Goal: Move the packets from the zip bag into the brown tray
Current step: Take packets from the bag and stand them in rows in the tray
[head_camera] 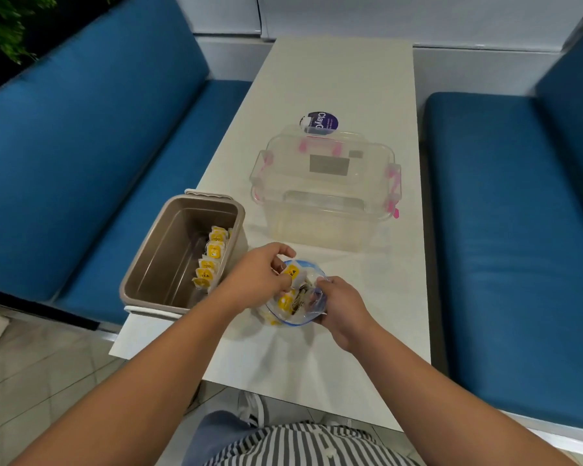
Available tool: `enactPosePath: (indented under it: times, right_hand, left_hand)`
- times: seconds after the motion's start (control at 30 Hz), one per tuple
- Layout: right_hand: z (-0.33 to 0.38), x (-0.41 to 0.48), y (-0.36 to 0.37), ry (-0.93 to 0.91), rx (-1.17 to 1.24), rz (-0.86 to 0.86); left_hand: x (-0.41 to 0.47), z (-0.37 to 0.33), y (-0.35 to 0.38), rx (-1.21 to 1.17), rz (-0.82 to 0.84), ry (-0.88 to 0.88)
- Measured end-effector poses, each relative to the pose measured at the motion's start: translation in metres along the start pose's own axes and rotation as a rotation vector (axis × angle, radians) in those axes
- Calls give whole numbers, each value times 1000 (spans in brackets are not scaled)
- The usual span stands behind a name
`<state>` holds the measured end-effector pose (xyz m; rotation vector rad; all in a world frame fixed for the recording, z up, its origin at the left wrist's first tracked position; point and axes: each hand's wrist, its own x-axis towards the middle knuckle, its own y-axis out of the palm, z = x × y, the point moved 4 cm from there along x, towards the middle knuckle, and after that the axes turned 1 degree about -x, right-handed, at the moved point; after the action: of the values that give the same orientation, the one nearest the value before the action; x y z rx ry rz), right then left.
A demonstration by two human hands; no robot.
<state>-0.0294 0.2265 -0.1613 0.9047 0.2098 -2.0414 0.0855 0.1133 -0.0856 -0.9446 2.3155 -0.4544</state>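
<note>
A soft, clear zip bag (302, 318) with a thin blue seal strip round its mouth sits on the smooth white counter (334, 79), just beside the near right corner of the brown tray (169, 257). The right hand (340, 311) has its grip closed on the crinkled right edge of the bag, fingers curled round the film and holding the mouth wide in a rounded opening. The left hand (260, 280) reaches in from the other side, and its grip pinches a small square packet (295, 272) of white paper with a yellow label, which is at the bag's far rim and tilted. A loose heap of packets (285, 301) fills the bottom of the bag, tangled with pale string. The tray is a deep, rectangular tub of matte plastic with rounded corners and a paler lip, and a row of packets (212, 253) stands on edge along its right inner wall, yellow labels facing up. Beyond the bag stands a clear box (323, 186) of glossy hard plastic with pink clasps and a flat lid. A round purple label (318, 122) shows just behind it. Blue padded benches (98, 146) flank the counter on both sides.
</note>
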Motion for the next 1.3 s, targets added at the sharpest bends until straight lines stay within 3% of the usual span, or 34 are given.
enactPosePath:
  times: [0.27, 0.43, 0.6, 0.93, 1.3]
  right_hand:
    - [1, -1, 11, 1, 18, -65]
    - [1, 3, 23, -8, 36, -158]
    - [-4, 3, 31, -37, 71, -232]
    - [-13, 6, 52, -82, 132, -305]
    - [-32, 5, 55, -144, 226, -378]
  left_hand:
    - [-3, -23, -52, 134, -64, 192]
    - [-15, -40, -124, 445, -152, 338]
    - [-11, -20, -171, 730, -50, 302]
    - [19, 60, -143, 1095, 395, 253]
    - [46, 84, -122, 1123, 300, 275]
